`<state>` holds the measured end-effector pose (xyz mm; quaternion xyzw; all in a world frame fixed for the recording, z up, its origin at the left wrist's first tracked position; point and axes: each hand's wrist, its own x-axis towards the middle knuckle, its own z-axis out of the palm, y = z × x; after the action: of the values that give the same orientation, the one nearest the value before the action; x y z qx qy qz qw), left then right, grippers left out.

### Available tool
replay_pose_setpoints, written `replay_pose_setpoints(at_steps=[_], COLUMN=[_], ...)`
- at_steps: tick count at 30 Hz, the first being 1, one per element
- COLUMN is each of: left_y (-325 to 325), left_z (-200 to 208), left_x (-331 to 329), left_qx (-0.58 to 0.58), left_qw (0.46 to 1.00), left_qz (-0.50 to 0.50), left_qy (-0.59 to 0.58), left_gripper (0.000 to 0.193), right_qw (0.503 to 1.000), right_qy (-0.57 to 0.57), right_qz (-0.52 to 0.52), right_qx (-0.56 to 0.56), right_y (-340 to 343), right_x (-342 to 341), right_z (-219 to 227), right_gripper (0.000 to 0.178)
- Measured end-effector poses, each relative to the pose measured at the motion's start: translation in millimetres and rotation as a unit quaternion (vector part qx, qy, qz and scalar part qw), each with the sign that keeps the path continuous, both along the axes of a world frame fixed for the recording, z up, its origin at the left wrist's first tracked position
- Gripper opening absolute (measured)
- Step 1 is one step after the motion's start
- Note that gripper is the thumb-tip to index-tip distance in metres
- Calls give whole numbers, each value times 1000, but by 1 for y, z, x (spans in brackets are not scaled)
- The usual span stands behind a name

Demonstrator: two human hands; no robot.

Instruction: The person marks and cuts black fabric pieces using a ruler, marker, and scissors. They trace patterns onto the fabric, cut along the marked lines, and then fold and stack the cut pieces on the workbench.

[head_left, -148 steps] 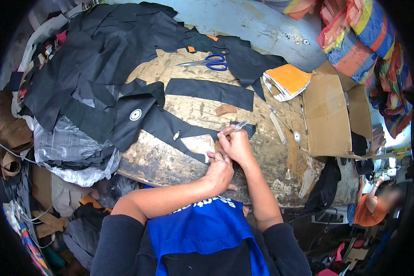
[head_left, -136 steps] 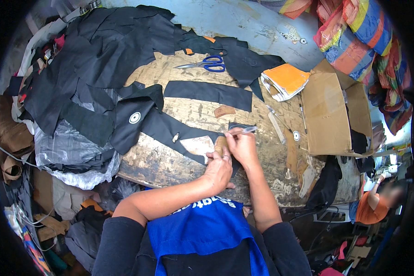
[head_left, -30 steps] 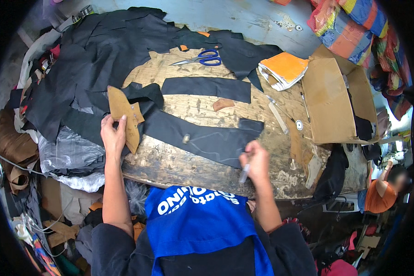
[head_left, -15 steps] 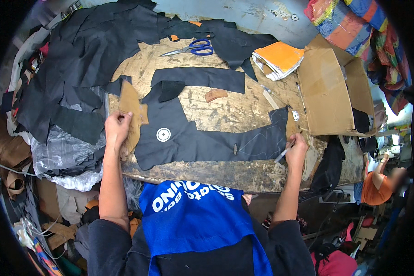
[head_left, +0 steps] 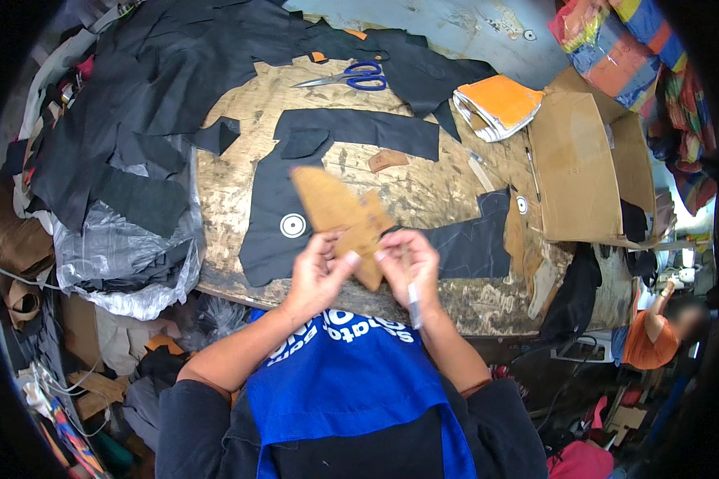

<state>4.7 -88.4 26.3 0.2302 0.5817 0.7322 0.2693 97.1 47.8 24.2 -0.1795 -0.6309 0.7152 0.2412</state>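
A flat brown template (head_left: 331, 203) with an irregular outline is held up in front of me, slightly blurred. My left hand (head_left: 318, 271) pinches its lower left edge between thumb and fingers. At its right edge, my right hand (head_left: 412, 263) is closed on the template and also keeps a pale pen (head_left: 414, 306) in its grip, pointing down toward my apron. Beneath both hands lies a large black leather piece (head_left: 270, 254), with faint drawn lines on its right part. A white disc with a ringed dot (head_left: 293, 225) rests on the leather.
Blue-handled scissors (head_left: 365, 76) lie at the back of the wooden table (head_left: 224, 184). Black leather (head_left: 160, 72) is heaped at the left. A black strip (head_left: 359, 132) and small brown piece (head_left: 388, 160) lie mid-table. At the right stand an orange-and-white folded cloth (head_left: 499, 104) and cardboard box (head_left: 575, 168).
My left hand has lifted the brown template from the left side and brought it to the middle. My right hand, still with the pen, has come left from the leather's right end to grip it.
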Motion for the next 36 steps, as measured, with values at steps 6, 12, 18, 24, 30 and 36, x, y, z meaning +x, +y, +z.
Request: replay_pose_setpoints(at_steps=[6,12,18,24,30,36], left_y=[21,0,-32,-60,-80,-82], left_z=[-8,-16,-10,-12,-14,-16], left_x=[0,-17,-44,-61,-67,-67], left_qx=[-315,-426,-519,-540,-554,-522], left_qw=[744,717,700,699,688,720], left_qz=[-287,-218,-139,-81,-61,-43], left_qy=[514,507,471,461,465,454], left_gripper=[79,75,63,54,53,53], right_qw=[942,939,908,887,873,962], right_qy=[165,156,220,228,247,135], right_qz=[-93,-77,9,8,56,34], right_qx=[-278,-298,-357,-401,-417,-235], right_y=[52,61,65,69,72,56], right_x=[-32,-25,-19,-12,-9,-13], right_z=[-46,-62,-53,-54,-57,-47], right_gripper=[24,25,23,25,31,17])
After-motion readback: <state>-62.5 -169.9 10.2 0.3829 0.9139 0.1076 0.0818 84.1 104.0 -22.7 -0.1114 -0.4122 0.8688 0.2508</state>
